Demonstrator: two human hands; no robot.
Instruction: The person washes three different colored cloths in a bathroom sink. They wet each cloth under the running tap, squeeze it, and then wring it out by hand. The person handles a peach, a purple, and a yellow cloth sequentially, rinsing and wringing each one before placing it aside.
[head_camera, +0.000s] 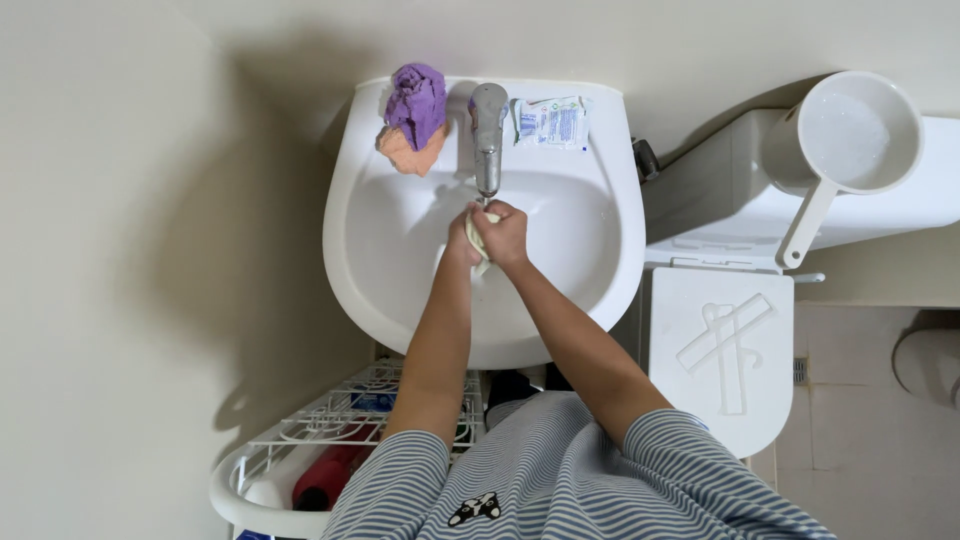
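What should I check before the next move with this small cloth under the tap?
1. Grip: left hand and right hand both closed on the pale cloth: ok.
2. Position: hands are over the white basin, just below the faucet: ok.
3. Water running: cannot tell.
4. Rim: purple and orange cloths sit apart from the hands: ok.
5. Toothpaste tube lies flat behind the faucet: ok.
6. Drain open: hidden, cannot tell.
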